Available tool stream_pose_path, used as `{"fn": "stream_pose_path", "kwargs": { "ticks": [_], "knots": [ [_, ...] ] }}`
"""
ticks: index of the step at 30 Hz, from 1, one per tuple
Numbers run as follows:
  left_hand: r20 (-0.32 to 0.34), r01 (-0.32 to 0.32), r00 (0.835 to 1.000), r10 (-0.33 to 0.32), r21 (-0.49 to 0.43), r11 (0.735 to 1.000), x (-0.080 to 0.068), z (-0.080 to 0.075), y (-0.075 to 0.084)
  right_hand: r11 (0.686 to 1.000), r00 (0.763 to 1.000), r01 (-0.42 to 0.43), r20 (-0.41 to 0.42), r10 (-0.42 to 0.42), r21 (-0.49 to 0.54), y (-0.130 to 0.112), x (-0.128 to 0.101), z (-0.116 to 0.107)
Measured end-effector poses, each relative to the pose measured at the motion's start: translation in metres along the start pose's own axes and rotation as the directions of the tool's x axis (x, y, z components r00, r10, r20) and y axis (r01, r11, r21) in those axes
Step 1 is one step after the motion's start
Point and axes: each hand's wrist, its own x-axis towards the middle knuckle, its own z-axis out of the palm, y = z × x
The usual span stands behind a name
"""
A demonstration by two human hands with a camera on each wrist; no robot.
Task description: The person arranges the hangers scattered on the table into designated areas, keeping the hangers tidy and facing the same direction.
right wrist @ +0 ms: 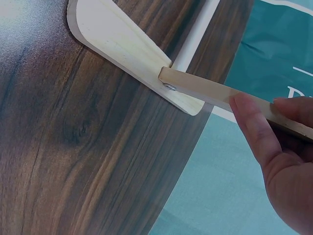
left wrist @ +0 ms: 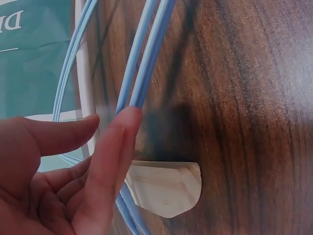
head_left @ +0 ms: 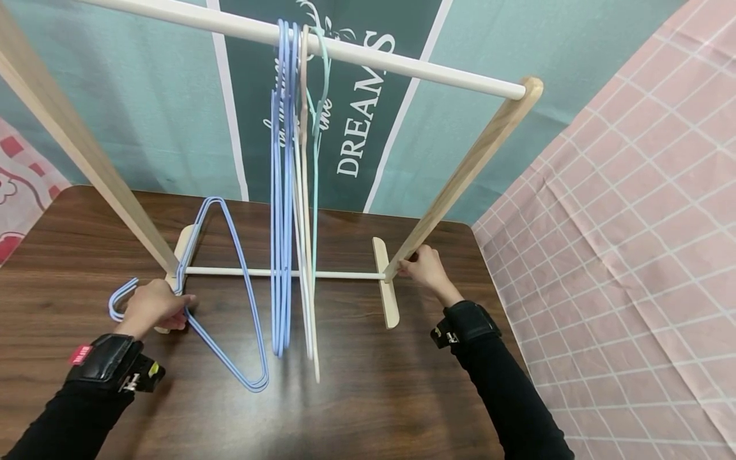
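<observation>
**Both hands at the foot of the hanger rack**

Your small wooden clothes rack with a white top rail [head_left: 322, 43] stands on the dark wood-grain table [head_left: 368, 396]. Your left hand [head_left: 152, 308] sits at the rack's left foot [left wrist: 166, 188], fingers fairly straight and resting against the wires of a blue wire hanger [head_left: 230, 300] that lies flat on the table, leaning on that foot. Your right hand [head_left: 424, 265] pinches the slanted wooden upright [right wrist: 220, 93] just above the rack's right foot [head_left: 386, 284].

Several blue, pink and mint wire hangers [head_left: 293, 211] hang from the middle of the top rail, between the two uprights.

The rack looks light and stiff but top-heavy; low on both uprights is likely the steadiest hold. The loose hanger is thin, springy and slick, so it will probably slide or snag on the foot.
</observation>
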Motion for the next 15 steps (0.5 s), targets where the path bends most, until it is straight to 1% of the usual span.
{"fn": "stream_pose_path", "kwargs": {
  "ticks": [7,11,15],
  "knots": [
    [-0.03,0.006,1.0,-0.005,0.016,1.0,-0.0009,0.0019,-0.0002,0.999,0.999,0.032,-0.007,-0.032,0.017,-0.0007,-0.0003,-0.0001],
    [-0.044,0.007,0.999,-0.006,0.033,0.999,-0.0001,0.0022,-0.0015,1.0,1.0,0.007,-0.011,-0.007,0.013,-0.0005,0.0002,0.0006],
    [-0.041,0.015,0.999,-0.014,0.02,1.0,0.001,0.0025,-0.0022,1.0,1.0,-0.016,-0.013,0.016,-0.003,0.0001,0.001,0.0013]
  ]
}}
